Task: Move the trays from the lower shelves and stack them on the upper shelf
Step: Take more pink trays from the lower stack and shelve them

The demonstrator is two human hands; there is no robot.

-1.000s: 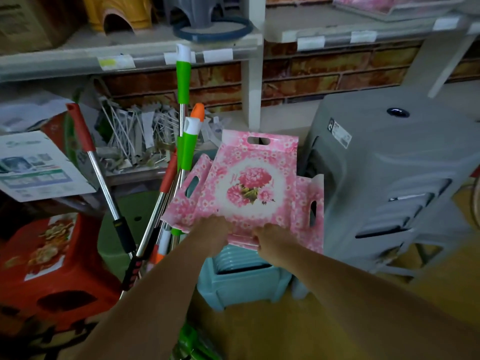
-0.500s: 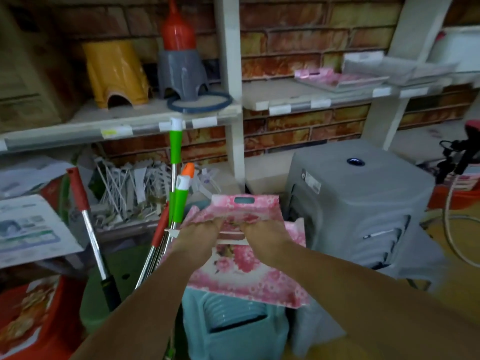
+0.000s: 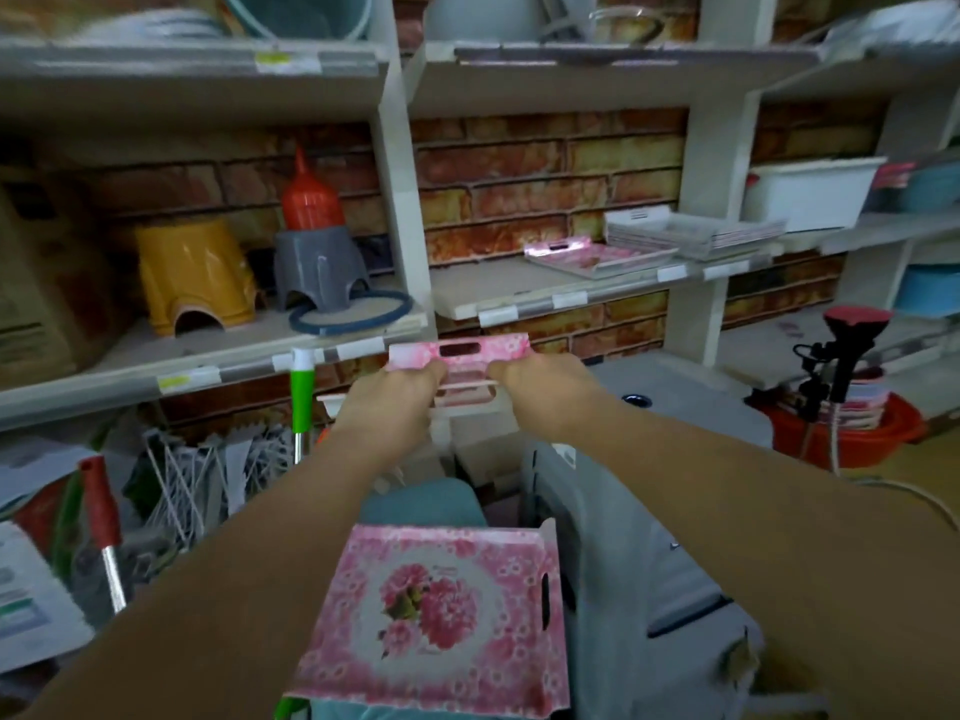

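Between both hands [image 3: 395,394] [image 3: 537,379], gripped level by its near edge, a tray [image 3: 460,356] faces the shelf [image 3: 545,296] beyond for stacking.

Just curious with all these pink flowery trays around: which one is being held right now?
The pink tray raised between both hands, left hand and right hand. Another lies below the arms; a third sits on the shelf.

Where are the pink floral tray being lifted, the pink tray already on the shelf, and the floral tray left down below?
Lifted pink floral tray [image 3: 460,350], head view, far handle wall.
Pink tray on the shelf [image 3: 582,256], head view, near side.
Floral tray below [image 3: 431,610], head view, flower print in the base.
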